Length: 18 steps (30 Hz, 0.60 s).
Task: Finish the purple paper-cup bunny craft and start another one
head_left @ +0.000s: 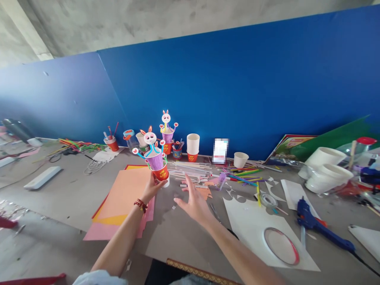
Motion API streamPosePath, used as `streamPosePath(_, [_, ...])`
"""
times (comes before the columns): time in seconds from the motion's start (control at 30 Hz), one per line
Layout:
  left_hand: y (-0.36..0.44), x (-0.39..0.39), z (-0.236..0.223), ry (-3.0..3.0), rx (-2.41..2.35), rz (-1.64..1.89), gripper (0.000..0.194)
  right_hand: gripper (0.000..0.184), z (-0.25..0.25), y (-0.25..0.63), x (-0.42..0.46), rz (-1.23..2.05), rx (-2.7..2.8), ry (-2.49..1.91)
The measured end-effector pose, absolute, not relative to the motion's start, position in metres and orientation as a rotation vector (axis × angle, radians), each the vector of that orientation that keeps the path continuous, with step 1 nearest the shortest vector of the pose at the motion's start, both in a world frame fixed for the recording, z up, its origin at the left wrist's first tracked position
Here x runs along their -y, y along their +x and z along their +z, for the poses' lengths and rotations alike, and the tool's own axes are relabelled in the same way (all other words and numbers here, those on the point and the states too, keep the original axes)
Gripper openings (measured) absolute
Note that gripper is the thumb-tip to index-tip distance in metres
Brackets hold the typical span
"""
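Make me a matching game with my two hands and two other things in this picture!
Things:
1. Left hand
2. Glue gun
3. Right hand
4. Big tape ring

Clues:
A. Open, holding nothing
B. Lying flat on white paper
C. Holding a rabbit cup figure
D. Blue

Right pairs: 1-C, 2-D, 3-A, 4-B

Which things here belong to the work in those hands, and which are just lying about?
Probably in the work:
front rabbit, in the left hand
rear rabbit
cut white sheet
glue gun

Seemingly just lying about:
dark bottle
white bar
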<state>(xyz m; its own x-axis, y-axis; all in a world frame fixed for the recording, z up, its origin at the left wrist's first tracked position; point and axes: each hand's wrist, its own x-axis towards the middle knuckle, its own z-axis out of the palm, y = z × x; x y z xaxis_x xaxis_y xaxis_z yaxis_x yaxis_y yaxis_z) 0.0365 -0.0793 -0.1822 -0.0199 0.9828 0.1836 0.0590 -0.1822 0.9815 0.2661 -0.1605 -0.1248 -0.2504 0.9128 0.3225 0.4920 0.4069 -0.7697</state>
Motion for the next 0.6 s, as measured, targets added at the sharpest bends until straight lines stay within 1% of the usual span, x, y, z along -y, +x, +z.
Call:
streamPosePath(0.23, [0.040,0.080,-0.184,1.354,-1.174,1.346,0.076,0.091,-0.119,0.291,0.189,0.756,1.861,-1.225])
streamPosePath(0.43, [0.039,0.084,-0.179,1.399,-1.227,1.322,0.077,0.085,-0.122,0.306,0.209,0.720,1.856,-1.229])
streamPosePath(0.6, [0.032,0.093,-0.161,1.515,-1.335,1.267,0.079,0.064,-0.129,0.325,0.228,0.700,1.911,-1.243])
